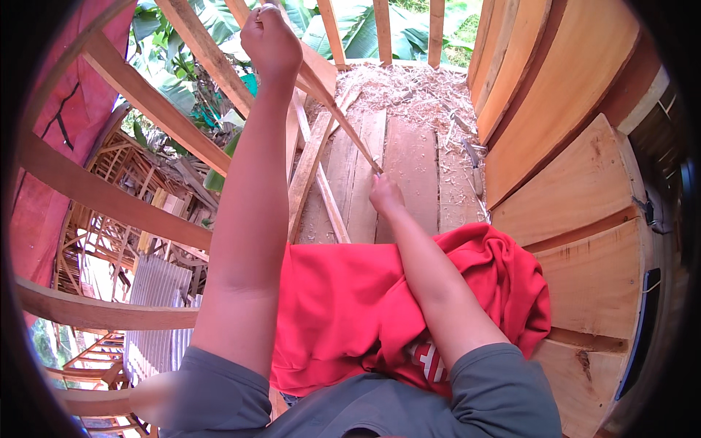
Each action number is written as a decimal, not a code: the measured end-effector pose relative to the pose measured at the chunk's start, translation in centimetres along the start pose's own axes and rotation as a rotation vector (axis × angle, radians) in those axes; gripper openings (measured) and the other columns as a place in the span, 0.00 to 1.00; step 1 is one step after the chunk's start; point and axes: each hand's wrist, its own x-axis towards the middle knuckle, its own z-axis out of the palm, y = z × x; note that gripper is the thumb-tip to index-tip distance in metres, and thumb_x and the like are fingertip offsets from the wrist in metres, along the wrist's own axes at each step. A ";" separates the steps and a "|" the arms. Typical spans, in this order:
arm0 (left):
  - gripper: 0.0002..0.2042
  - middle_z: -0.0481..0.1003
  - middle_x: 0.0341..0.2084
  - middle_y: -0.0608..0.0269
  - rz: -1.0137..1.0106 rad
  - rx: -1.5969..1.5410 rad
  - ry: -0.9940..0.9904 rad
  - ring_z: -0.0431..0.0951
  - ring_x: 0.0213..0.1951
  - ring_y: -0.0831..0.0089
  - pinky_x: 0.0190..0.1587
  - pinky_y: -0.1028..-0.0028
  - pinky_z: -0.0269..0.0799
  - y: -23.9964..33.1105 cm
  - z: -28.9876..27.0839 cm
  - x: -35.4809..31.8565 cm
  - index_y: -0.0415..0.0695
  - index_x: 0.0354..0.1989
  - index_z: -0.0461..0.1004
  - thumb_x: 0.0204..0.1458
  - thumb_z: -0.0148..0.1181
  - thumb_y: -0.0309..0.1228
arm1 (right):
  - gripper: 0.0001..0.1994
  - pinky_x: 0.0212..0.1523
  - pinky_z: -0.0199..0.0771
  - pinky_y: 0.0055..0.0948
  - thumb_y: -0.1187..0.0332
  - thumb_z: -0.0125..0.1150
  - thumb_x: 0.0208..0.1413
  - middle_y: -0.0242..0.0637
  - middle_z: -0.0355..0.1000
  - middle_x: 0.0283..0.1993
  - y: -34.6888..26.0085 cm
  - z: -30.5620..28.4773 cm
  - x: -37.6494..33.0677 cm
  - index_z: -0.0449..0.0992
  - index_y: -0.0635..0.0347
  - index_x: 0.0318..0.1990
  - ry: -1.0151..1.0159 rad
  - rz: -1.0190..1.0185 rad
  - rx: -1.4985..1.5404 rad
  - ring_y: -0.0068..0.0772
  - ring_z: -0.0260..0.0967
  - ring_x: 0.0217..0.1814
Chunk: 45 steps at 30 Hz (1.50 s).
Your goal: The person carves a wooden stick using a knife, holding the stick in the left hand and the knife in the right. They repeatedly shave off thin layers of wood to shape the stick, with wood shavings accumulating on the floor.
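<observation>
A long, thin wooden strip (342, 119) slants from the upper left down toward the middle. My right hand (385, 196) is closed around its lower end, above the planks. Raised high and farther off, my left hand (272, 45) makes a fist where the strip's upper part meets it; the fingers' far side is hidden. Across my lap lies a red cloth garment (343, 299) with a white print, and my right forearm passes over it. Loose wooden lengths (310, 164) lie on the floor beside the strip, left of my right hand.
Wood shavings (409, 84) cover the far end of the plank floor (412, 146). A knife-like tool (473, 157) lies by the right wall of boards (562, 80). Curved-looking wooden rails (117, 197) run along the left, with corrugated sheet (153, 292) and leafy plants (175, 73) beyond.
</observation>
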 end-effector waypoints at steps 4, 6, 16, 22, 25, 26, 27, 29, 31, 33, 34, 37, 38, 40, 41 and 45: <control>0.13 0.59 0.11 0.68 -0.017 0.020 -0.009 0.60 0.12 0.78 0.15 0.74 0.59 -1.6 -2.6 0.8 0.41 0.22 0.63 0.57 0.44 0.33 | 0.18 0.47 0.76 0.48 0.62 0.44 0.65 0.58 0.75 0.49 0.6 -2.9 1.7 0.76 0.64 0.49 -0.363 0.066 -0.662 0.52 0.76 0.49; 0.12 0.58 0.11 0.67 -0.001 0.054 0.006 0.59 0.11 0.77 0.15 0.74 0.59 -1.9 -2.6 0.8 0.40 0.23 0.63 0.57 0.44 0.33 | 0.16 0.44 0.78 0.44 0.63 0.47 0.63 0.55 0.76 0.46 2.3 -4.4 1.7 0.78 0.64 0.47 -0.267 -0.013 -0.609 0.49 0.77 0.47; 0.10 0.58 0.14 0.67 -0.208 -0.117 0.016 0.59 0.14 0.77 0.18 0.73 0.58 0.9 -1.8 -0.7 0.41 0.29 0.65 0.57 0.44 0.35 | 0.14 0.19 0.68 0.38 0.65 0.49 0.60 0.48 0.75 0.33 2.4 -1.1 4.1 0.74 0.69 0.43 -0.143 0.309 0.335 0.36 0.72 0.22; 0.11 0.58 0.14 0.66 -0.160 -0.086 -0.009 0.60 0.15 0.76 0.18 0.73 0.58 1.7 -1.6 -1.2 0.42 0.26 0.63 0.57 0.41 0.34 | 0.11 0.14 0.58 0.33 0.66 0.48 0.59 0.36 0.67 0.23 0.7 0.0 3.4 0.71 0.64 0.30 -0.207 0.346 0.666 0.27 0.62 0.17; 0.11 0.57 0.14 0.66 -0.186 -0.080 -0.002 0.59 0.15 0.75 0.18 0.73 0.58 1.9 -1.4 -1.1 0.42 0.25 0.63 0.56 0.41 0.33 | 0.16 0.13 0.54 0.31 0.58 0.48 0.63 0.33 0.62 0.21 -1.4 -0.6 1.6 0.66 0.61 0.27 -0.136 0.292 0.502 0.24 0.56 0.16; 0.11 0.57 0.14 0.66 -0.215 -0.088 0.023 0.59 0.15 0.75 0.18 0.73 0.58 2.0 -1.1 -1.0 0.42 0.24 0.63 0.57 0.42 0.33 | 0.18 0.13 0.53 0.31 0.55 0.48 0.63 0.33 0.62 0.21 -1.7 -0.7 1.2 0.66 0.61 0.27 -0.166 0.324 0.528 0.24 0.55 0.15; 0.12 0.57 0.14 0.66 -0.244 -0.103 0.045 0.60 0.15 0.75 0.18 0.72 0.58 2.1 -0.6 -0.8 0.42 0.24 0.63 0.57 0.42 0.33 | 0.21 0.13 0.53 0.31 0.52 0.48 0.64 0.32 0.62 0.21 -1.9 -1.0 1.1 0.66 0.61 0.27 -0.191 0.356 0.556 0.24 0.55 0.15; 0.12 0.57 0.14 0.65 -0.257 -0.118 0.052 0.60 0.14 0.75 0.18 0.72 0.59 2.0 0.4 -0.7 0.42 0.23 0.63 0.57 0.43 0.33 | 0.24 0.13 0.51 0.30 0.47 0.47 0.64 0.32 0.61 0.20 -1.5 -0.8 1.4 0.65 0.60 0.26 -0.214 0.398 0.596 0.24 0.53 0.15; 0.13 0.59 0.14 0.64 -0.224 -0.119 0.022 0.60 0.14 0.75 0.18 0.71 0.59 1.9 1.2 -0.7 0.42 0.23 0.63 0.58 0.43 0.34 | 0.26 0.12 0.49 0.29 0.43 0.46 0.64 0.30 0.59 0.20 -1.1 -0.3 1.9 0.63 0.58 0.25 -0.212 0.415 0.625 0.23 0.51 0.14; 0.14 0.60 0.15 0.64 -0.220 -0.083 -0.001 0.62 0.16 0.73 0.20 0.68 0.61 1.9 1.7 -0.7 0.41 0.23 0.63 0.59 0.41 0.34 | 0.25 0.12 0.48 0.28 0.44 0.46 0.64 0.29 0.57 0.18 -0.9 -0.3 2.3 0.62 0.55 0.25 -0.300 0.491 0.778 0.22 0.48 0.13; 0.15 0.61 0.16 0.63 -0.219 -0.064 -0.011 0.64 0.17 0.72 0.21 0.66 0.62 1.9 1.8 -0.9 0.40 0.23 0.63 0.60 0.40 0.35 | 0.24 0.12 0.47 0.27 0.45 0.46 0.65 0.28 0.55 0.18 -0.9 -0.4 2.4 0.61 0.54 0.25 -0.346 0.528 0.853 0.21 0.47 0.13; 0.14 0.64 0.23 0.56 0.164 0.377 0.115 0.66 0.29 0.67 0.34 0.66 0.66 0.1 1.7 -0.9 0.37 0.29 0.68 0.60 0.40 0.33 | 0.22 0.11 0.43 0.24 0.47 0.42 0.65 0.28 0.57 0.17 1.0 0.0 4.5 0.63 0.54 0.26 -0.680 0.538 1.126 0.21 0.47 0.11; 0.14 0.65 0.23 0.56 0.024 0.288 0.114 0.67 0.30 0.67 0.35 0.66 0.67 0.1 1.9 -0.9 0.36 0.30 0.69 0.60 0.40 0.33 | 0.22 0.11 0.44 0.25 0.48 0.43 0.65 0.28 0.57 0.17 1.8 -0.1 5.2 0.64 0.55 0.27 -0.706 0.511 1.210 0.21 0.47 0.10; 0.14 0.66 0.24 0.55 -0.254 0.111 0.107 0.68 0.31 0.65 0.36 0.66 0.68 2.3 2.9 -1.2 0.36 0.30 0.69 0.61 0.40 0.33 | 0.20 0.09 0.46 0.27 0.50 0.44 0.64 0.27 0.58 0.16 2.5 -0.5 6.1 0.65 0.56 0.28 -0.760 0.452 1.382 0.23 0.47 0.09; 0.15 0.66 0.23 0.56 0.020 0.281 0.111 0.68 0.29 0.64 0.36 0.66 0.68 0.7 2.6 -0.8 0.36 0.30 0.69 0.61 0.40 0.33 | 0.19 0.10 0.49 0.28 0.51 0.45 0.63 0.28 0.59 0.17 2.6 -0.8 6.8 0.67 0.57 0.29 -0.526 0.430 1.254 0.24 0.51 0.10; 0.16 0.68 0.20 0.53 0.276 0.461 0.126 0.69 0.25 0.58 0.34 0.61 0.66 -2.2 0.7 0.2 0.34 0.28 0.69 0.60 0.41 0.35 | 0.17 0.17 0.66 0.32 0.55 0.45 0.62 0.37 0.70 0.23 1.2 -2.1 5.3 0.73 0.60 0.38 -0.135 0.288 0.732 0.30 0.67 0.18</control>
